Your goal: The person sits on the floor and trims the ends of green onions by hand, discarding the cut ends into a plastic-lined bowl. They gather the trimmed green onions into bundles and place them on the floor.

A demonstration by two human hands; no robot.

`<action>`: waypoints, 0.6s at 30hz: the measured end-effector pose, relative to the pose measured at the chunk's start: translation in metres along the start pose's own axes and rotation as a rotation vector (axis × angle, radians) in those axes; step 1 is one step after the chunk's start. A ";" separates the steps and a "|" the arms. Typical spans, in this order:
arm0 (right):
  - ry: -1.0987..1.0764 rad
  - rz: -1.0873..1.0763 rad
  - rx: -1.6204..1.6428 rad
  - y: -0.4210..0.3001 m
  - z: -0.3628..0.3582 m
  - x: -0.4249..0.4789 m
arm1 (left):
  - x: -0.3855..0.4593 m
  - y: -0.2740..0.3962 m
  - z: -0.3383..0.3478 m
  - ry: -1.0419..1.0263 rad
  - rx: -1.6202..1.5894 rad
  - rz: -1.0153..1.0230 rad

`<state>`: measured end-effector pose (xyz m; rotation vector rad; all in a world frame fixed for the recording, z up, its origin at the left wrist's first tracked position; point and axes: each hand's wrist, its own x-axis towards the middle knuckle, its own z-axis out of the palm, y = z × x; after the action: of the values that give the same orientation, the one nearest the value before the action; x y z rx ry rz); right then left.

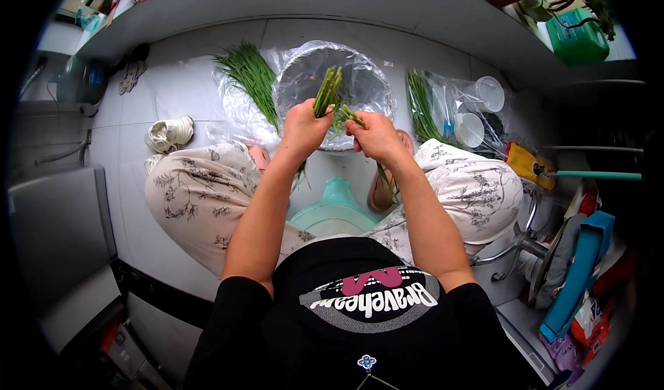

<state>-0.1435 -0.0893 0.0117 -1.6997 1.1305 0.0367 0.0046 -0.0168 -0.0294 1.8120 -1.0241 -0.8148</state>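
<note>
My left hand (306,130) is closed around a bundle of green chives (328,90), its pale cut ends pointing up and forward. Some leaves hang down below my wrist. Close beside it, my right hand (374,135) pinches a few more chive stalks (350,114), and their green leaves trail beneath that hand. Both hands are above the near part of a round bin (386,86) lined with clear plastic. To the left of the bin, a larger pile of chives (249,76) lies on a clear plastic bag (231,115).
More chives (421,104) lie at the right beside a clear bag holding plastic tubs (469,129). A teal stool (334,203) is beneath me. A white shoe (170,133) stands on the tiled floor at the left. At the right are a chrome chair base (524,242) and a teal pole (596,174).
</note>
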 end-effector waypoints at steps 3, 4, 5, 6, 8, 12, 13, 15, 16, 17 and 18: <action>-0.014 0.000 0.032 -0.004 0.003 -0.002 | 0.003 -0.007 0.004 0.046 -0.301 -0.205; -0.020 0.009 0.104 -0.001 0.004 -0.001 | 0.004 -0.005 0.001 0.062 -0.402 -0.263; -0.027 0.017 0.175 0.004 0.006 0.000 | 0.005 -0.004 -0.001 0.077 -0.504 -0.321; -0.036 0.023 0.246 0.006 0.007 0.001 | 0.005 0.004 -0.003 0.127 -0.457 -0.317; -0.034 0.021 0.315 0.008 0.007 0.001 | 0.004 0.004 -0.002 0.086 -0.399 -0.297; -0.062 0.010 0.444 0.013 0.008 0.004 | -0.001 0.007 0.000 0.032 -0.444 -0.269; -0.082 0.013 0.457 0.013 0.007 0.004 | -0.003 0.012 -0.001 0.024 -0.497 -0.262; -0.125 0.016 0.480 0.012 0.008 0.002 | -0.004 0.015 -0.003 -0.044 -0.502 -0.261; -0.148 0.023 0.494 0.010 0.008 0.000 | -0.004 0.016 -0.003 -0.059 -0.528 -0.267; -0.171 0.031 0.507 0.007 0.008 -0.002 | -0.005 0.017 -0.003 -0.074 -0.553 -0.271; -0.194 0.040 0.520 0.004 0.008 -0.004 | -0.007 0.020 -0.004 -0.062 -0.547 -0.276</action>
<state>-0.1448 -0.0806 0.0068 -1.1836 0.9293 -0.0619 -0.0016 -0.0148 -0.0091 1.4697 -0.5162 -1.1924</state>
